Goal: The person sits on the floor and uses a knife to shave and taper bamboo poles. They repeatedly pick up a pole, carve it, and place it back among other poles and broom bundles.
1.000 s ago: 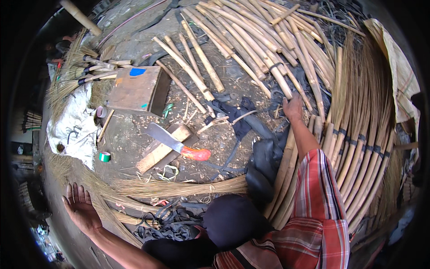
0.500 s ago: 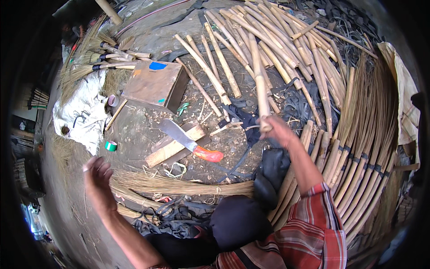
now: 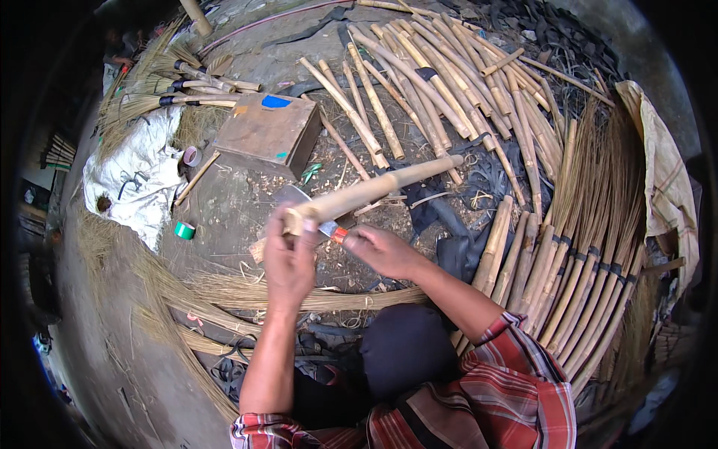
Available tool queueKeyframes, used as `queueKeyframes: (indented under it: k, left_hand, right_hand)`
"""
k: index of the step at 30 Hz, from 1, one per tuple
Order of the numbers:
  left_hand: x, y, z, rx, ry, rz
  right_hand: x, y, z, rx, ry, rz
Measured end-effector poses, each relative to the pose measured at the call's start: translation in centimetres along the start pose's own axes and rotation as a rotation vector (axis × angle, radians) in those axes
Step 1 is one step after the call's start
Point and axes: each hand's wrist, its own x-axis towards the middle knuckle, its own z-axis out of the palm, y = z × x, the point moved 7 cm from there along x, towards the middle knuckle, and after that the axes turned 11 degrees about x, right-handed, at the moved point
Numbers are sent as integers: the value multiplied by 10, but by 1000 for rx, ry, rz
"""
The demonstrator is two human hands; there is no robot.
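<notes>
A bamboo pole (image 3: 381,187) slants across the middle, its near end in my left hand (image 3: 290,258). My fingers and thumb are wrapped round that end, and the far end points up to the right. Just below the pole, my right hand (image 3: 385,253) is closed on the orange handle of a machete (image 3: 292,195). The pole hides much of the blade; its broad tip shows above the pole and a short part beside the handle. Under my left hand, the wooden chopping block (image 3: 258,250) is mostly covered.
A wooden box (image 3: 265,127) stands beyond the pole. Many loose bamboo poles (image 3: 441,75) lie at the back right, and finished brooms (image 3: 576,284) line the right side. A bundle of thin sticks (image 3: 336,299) lies close to me. Green tape (image 3: 185,230) and a white sack (image 3: 138,176) are leftward.
The bamboo pole has come from my right hand into my left, swinging leftward and lower. My left hand moved right to take it, and my right hand took hold of the machete.
</notes>
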Motion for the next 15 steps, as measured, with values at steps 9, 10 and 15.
queueKeyframes:
  k: [9, 10, 15]
  left_hand:
    - [-23, 41, -208, 24, 795, 71]
    - [-34, 48, -230, 22, 898, 99]
    - [-107, 81, -324, 32, 1326, 318]
  right_hand:
    - [60, 91, 49, -855, 68, 134]
    - [65, 96, 51, -820, 92, 162]
    - [51, 118, 48, -545, 110, 292]
